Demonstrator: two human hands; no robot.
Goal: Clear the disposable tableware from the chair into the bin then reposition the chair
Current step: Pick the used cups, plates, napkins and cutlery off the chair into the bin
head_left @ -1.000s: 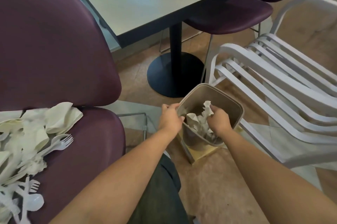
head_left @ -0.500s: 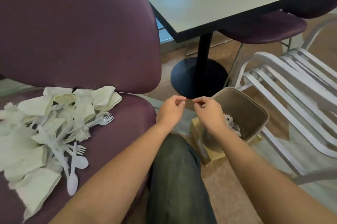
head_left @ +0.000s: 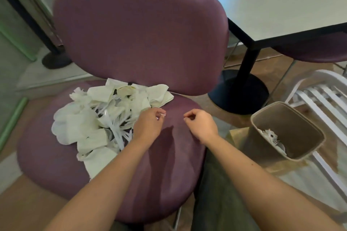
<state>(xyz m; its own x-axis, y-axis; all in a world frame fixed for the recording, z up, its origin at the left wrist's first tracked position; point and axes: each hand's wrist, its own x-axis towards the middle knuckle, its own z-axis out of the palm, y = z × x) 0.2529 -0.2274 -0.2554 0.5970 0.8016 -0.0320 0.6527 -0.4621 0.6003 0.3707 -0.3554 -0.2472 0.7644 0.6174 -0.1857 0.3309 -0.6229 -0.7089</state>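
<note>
Lying heaped on the left half of the purple chair (head_left: 165, 165) seat is the disposable tableware (head_left: 105, 118): crumpled white napkins, paper plates and plastic forks and spoons, reaching back to the foot of the backrest. Just right of the heap the left hand (head_left: 148, 125) hovers with its fingers curled, something small and pale seemingly pinched at the fingertips though I cannot tell what, and the right hand (head_left: 201, 124) hangs near it over bare seat, loosely curled and holding nothing. Farther right, the tan bin (head_left: 300, 155) stands on the floor beside the chair with some white tableware already in it, next to a white slatted chair (head_left: 323, 99) and below the table (head_left: 281, 5).
</note>
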